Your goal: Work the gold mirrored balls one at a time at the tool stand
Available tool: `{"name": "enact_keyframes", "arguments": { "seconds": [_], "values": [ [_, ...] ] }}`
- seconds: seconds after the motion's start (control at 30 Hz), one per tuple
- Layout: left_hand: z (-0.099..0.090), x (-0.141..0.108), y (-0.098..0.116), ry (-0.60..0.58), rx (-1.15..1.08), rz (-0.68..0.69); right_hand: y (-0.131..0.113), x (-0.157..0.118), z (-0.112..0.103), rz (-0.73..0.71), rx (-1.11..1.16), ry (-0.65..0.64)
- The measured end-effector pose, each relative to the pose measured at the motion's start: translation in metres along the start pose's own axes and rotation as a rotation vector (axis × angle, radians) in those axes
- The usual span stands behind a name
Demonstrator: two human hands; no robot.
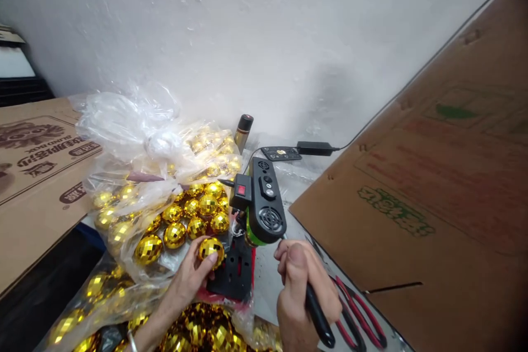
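Observation:
My left hand [192, 272] pinches a gold faceted ball [211, 252] between thumb and fingers. It holds the ball at the left edge of the black slotted base plate [233, 275] of a small bench machine [267, 203]. That machine has a black top with round vents and a red switch on its side box. My right hand [303, 280] is wrapped round a black handle [318, 316] to the right of the machine. A thin metal part shows between the fist and the machine, but the fist hides how they join.
A plastic bag [136, 159] of gold balls lies on the left, with more balls below. Red-and-black handled pliers [358, 313] lie on the right. A power adapter [315, 148] and a dark can [244, 132] stand behind. Cardboard [412, 176] rises on the right.

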State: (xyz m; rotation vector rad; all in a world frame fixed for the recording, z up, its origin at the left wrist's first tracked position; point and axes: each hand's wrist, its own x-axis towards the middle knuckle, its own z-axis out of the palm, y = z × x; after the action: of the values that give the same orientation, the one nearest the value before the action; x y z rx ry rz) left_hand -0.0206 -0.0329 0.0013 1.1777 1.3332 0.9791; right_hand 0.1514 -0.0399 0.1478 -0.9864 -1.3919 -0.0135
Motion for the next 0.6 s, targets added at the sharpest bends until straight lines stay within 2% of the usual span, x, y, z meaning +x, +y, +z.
{"name": "enact_keyframes", "arguments": {
  "seconds": [0.07,0.17,0.3,0.5,0.6],
  "values": [
    [0.011,0.003,0.004,-0.026,0.093,0.018,0.002,-0.001,-0.001,-0.017,0.007,-0.012],
    [0.020,0.005,0.010,0.021,0.273,0.152,0.006,-0.005,-0.002,-0.037,0.026,-0.024],
    [0.023,0.008,0.013,0.001,0.428,0.292,0.007,-0.010,-0.004,-0.026,0.014,-0.041],
    [0.026,0.015,0.007,-0.007,0.606,0.378,0.002,-0.007,-0.006,-0.034,0.009,-0.063],
    [0.027,0.017,0.004,-0.007,0.682,0.484,0.001,-0.003,-0.006,-0.023,-0.004,-0.054]
  ]
}}
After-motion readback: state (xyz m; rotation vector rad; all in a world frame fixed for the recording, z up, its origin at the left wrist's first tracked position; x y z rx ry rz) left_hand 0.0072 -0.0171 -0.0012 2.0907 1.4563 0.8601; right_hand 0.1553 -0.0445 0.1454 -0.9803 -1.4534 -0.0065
